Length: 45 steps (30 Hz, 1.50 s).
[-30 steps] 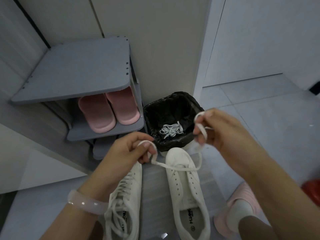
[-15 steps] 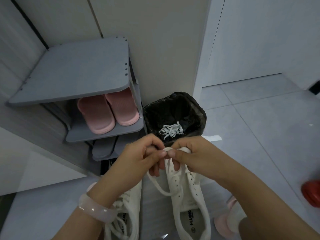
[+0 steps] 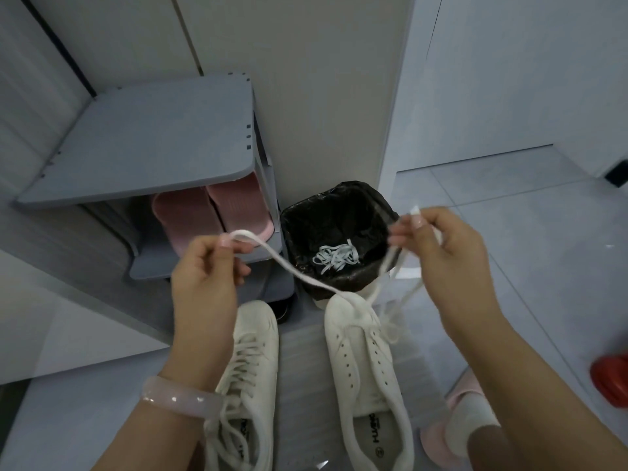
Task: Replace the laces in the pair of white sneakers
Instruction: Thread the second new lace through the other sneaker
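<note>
A new lace (image 3: 299,275) runs through the toe-end eyelets of the right sneaker (image 3: 368,375), its two ends drawn up and apart. The left hand (image 3: 207,283), at 10 o'clock from the toe, pinches one end between thumb and forefinger; the right hand (image 3: 441,253), at 2 o'clock, pinches the other, slack hanging in a loop below. The shoe's long axis points to 12 o'clock, toward the bin (image 3: 339,232) holding a discarded lace (image 3: 336,258). The left sneaker (image 3: 251,385), at 9 o'clock of its pair, is fully laced. Both hands look about equally near the next eyelets, which lie toward 6 o'clock.
</note>
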{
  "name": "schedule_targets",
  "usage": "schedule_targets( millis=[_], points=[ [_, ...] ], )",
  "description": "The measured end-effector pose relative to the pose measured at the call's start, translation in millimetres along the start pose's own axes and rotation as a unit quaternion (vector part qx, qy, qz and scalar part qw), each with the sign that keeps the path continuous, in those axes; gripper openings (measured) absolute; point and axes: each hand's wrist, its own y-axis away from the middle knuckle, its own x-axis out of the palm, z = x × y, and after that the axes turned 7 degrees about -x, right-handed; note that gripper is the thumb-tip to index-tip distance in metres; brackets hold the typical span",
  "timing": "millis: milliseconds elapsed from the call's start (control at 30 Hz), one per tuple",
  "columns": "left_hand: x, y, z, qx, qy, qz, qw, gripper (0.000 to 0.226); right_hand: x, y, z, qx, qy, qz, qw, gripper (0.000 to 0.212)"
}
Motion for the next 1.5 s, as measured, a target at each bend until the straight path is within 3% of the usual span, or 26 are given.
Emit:
schedule_targets(
  millis=[100, 167, 267, 333, 400, 567, 700, 733, 800, 867, 967, 1133, 1233, 1300, 1433, 1500],
  points=[
    [-1, -3, -3, -0.082, 0.124, -0.017, 0.989, 0.024, -5, -1, 6, -0.131, 0.103, 0.005, 0.986, 0.022],
    [-1, -3, -6, -0.115, 0.178, -0.015, 0.977, 0.025, -6, -2, 0, -0.16, 0.2, 0.051, 0.965, 0.025],
    [-2, -3, -11, -0.128, 0.224, -0.008, 0.966, 0.026, -8, -1, -18, -0.082, 0.342, 0.218, 0.91, 0.032],
    [-2, -4, -13, -0.129, 0.235, -0.003, 0.963, 0.028, -11, 1, -25, -0.02, 0.413, 0.262, 0.872, 0.04],
    [-2, -5, -12, -0.123, 0.228, -0.001, 0.966, 0.031, -14, 0, -26, 0.004, 0.411, 0.219, 0.885, 0.045],
    [-4, -5, -12, -0.088, 0.204, 0.006, 0.975, 0.032, -22, -7, -30, -0.009, 0.276, 0.117, 0.954, 0.036],
    [-9, -4, -3, 0.046, 0.088, 0.014, 0.995, 0.031, -20, -5, -34, 0.039, 0.189, 0.094, 0.977, 0.03],
    [-8, -4, 2, 0.06, 0.036, 0.038, 0.997, 0.03, -17, -4, -37, 0.069, 0.151, 0.097, 0.981, 0.026],
    [-1, -1, 16, 0.009, -0.066, 0.114, 0.991, 0.029, -11, 1, -47, 0.138, 0.083, 0.111, 0.981, 0.024],
    [10, 5, 32, -0.072, -0.161, 0.214, 0.961, 0.026, -5, 9, -60, 0.171, 0.078, 0.14, 0.972, 0.023],
    [25, 18, 60, -0.024, -0.346, 0.303, 0.888, 0.01, 0, 20, -78, 0.174, 0.13, 0.188, 0.958, 0.017],
    [39, 43, 94, -0.065, -0.371, 0.299, 0.877, 0.013, -2, 32, -100, 0.196, 0.171, 0.226, 0.939, 0.004],
    [43, 42, 100, -0.097, -0.375, 0.293, 0.874, 0.022, -2, 32, -107, 0.19, 0.209, 0.277, 0.919, 0.011],
    [45, 38, 101, -0.096, -0.387, 0.306, 0.865, 0.026, 1, 31, -108, 0.172, 0.244, 0.304, 0.905, 0.016],
    [51, 38, 101, -0.076, -0.392, 0.303, 0.866, 0.011, 12, 32, -108, 0.151, 0.313, 0.315, 0.883, 0.016],
    [52, 37, 100, -0.055, -0.395, 0.28, 0.873, 0.023, 16, 32, -107, 0.141, 0.337, 0.314, 0.876, 0.016]
  ],
)
